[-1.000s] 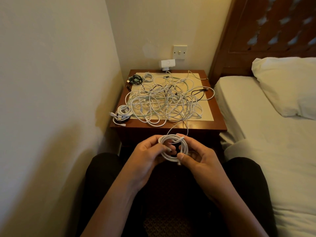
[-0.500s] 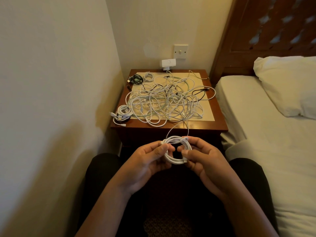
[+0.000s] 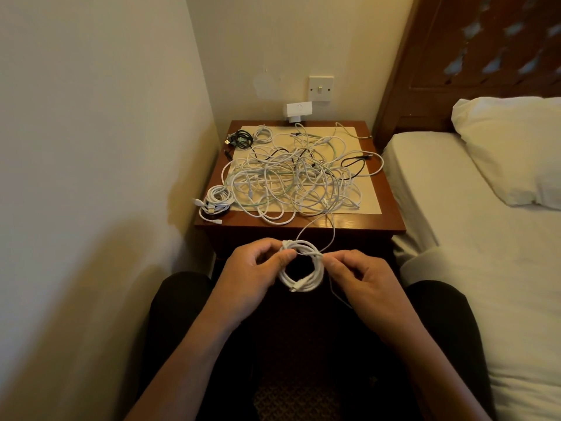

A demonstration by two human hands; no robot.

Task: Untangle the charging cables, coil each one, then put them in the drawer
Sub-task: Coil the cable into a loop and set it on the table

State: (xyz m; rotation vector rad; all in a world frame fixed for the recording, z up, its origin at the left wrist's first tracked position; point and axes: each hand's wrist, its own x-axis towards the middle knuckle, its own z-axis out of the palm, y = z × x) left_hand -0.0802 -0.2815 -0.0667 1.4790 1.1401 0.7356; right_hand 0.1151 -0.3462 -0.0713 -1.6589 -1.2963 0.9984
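Bed [image 3: 461, 226], smooth white sheet, is lying right of the counter. Counter [image 3: 388, 217], square, glossy dark wood with a cream inset top, is standing in the corner. Tangle of charging cables [image 3: 297, 180], mostly white with a few black strands, is sprawling across its top. Left hand [image 3: 252, 275] is pinching the upper left of a round white cable coil [image 3: 303, 279] before the counter; right hand [image 3: 361, 281], fingers curled, is pinching its right side. One loose strand is trailing up to the tangle.

Cable tangle [image 3: 291, 183]: individual strands untraceable.
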